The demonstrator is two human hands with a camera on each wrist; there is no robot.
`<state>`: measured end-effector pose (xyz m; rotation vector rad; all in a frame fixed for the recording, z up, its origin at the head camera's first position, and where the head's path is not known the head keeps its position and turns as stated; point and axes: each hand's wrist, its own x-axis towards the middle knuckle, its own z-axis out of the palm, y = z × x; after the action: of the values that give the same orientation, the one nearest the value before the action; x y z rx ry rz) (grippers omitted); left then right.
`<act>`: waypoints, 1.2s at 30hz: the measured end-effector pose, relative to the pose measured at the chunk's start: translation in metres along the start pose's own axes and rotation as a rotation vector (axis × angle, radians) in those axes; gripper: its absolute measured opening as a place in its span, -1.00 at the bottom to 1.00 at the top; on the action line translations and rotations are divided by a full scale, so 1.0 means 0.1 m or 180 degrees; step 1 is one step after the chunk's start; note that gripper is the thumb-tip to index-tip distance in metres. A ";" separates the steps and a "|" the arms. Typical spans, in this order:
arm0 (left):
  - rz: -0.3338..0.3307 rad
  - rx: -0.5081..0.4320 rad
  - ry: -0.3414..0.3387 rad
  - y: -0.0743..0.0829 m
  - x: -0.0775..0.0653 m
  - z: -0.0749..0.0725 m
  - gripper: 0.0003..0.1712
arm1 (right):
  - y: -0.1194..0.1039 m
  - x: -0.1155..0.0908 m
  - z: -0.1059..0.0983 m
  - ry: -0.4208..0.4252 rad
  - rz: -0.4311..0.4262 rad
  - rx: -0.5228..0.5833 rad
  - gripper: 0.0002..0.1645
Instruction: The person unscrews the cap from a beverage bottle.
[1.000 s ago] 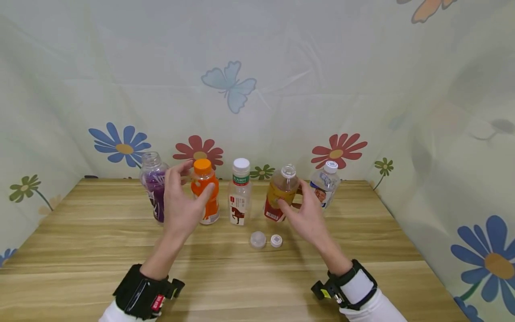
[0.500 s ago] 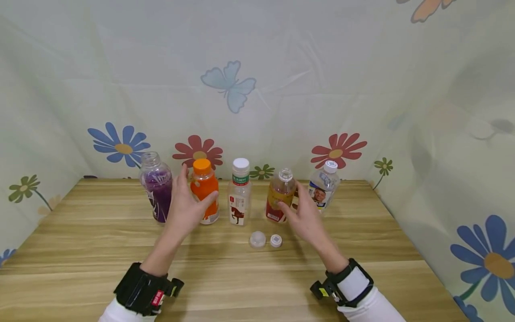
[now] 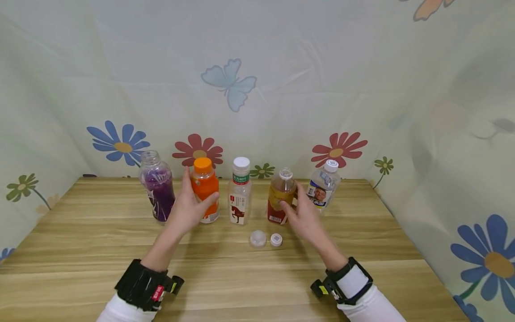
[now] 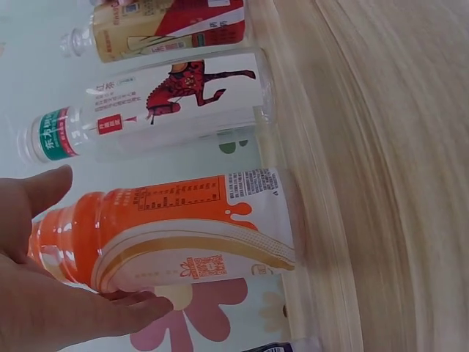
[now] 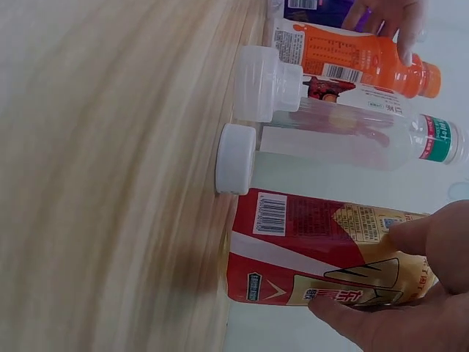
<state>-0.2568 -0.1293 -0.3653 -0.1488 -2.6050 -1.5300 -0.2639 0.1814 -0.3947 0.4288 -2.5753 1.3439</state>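
Observation:
My left hand (image 3: 188, 206) holds the orange-capped orange drink bottle (image 3: 206, 190), thumb in front and fingers on its left side. In the left wrist view the thumb and fingers (image 4: 110, 323) lie either side of its upper part. My right hand (image 3: 303, 214) grips an uncapped red and gold drink bottle (image 3: 280, 197) from the right, the thumb across its front label; it stands upright on the table. A clear bottle with a horse label (image 3: 239, 197) and white cap stands between the two. In front lie a translucent cap (image 3: 258, 239) and a small white cap (image 3: 276, 240).
An uncapped bottle of purple drink (image 3: 158, 192) stands just left of my left hand. At the right, behind my right hand, is a clear bottle with a white cap (image 3: 324, 185). A flowered cloth (image 3: 257, 107) hangs behind the wooden table (image 3: 233, 281).
The red and gold bottle has gone from slightly tilted to upright in my right hand. My left hand has moved rightward and closed in on the orange bottle.

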 end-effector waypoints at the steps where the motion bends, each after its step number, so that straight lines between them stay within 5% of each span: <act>1: -0.0002 0.0006 -0.0004 0.00 0.00 0.00 0.23 | 0.01 0.00 0.00 -0.0017 -0.0005 0.0000 -0.23; 13: 0.0220 0.0159 0.0094 -0.08 0.01 0.00 0.03 | 0.09 0.05 0.02 -0.0158 -0.0030 -0.0217 -0.19; 21: 0.0314 0.0256 0.0100 -0.11 0.01 -0.02 -0.05 | 0.03 0.03 -0.05 -0.0311 0.0073 0.0028 -0.09; 36: 0.0327 0.0387 0.0207 0.00 -0.04 -0.04 -0.11 | -0.10 -0.04 -0.14 -0.0092 -0.0013 -0.0159 -0.04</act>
<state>-0.2528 -0.1328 -0.3643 -0.2143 -2.5874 -1.3173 -0.2564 0.1885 -0.3804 0.4477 -2.6236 1.2783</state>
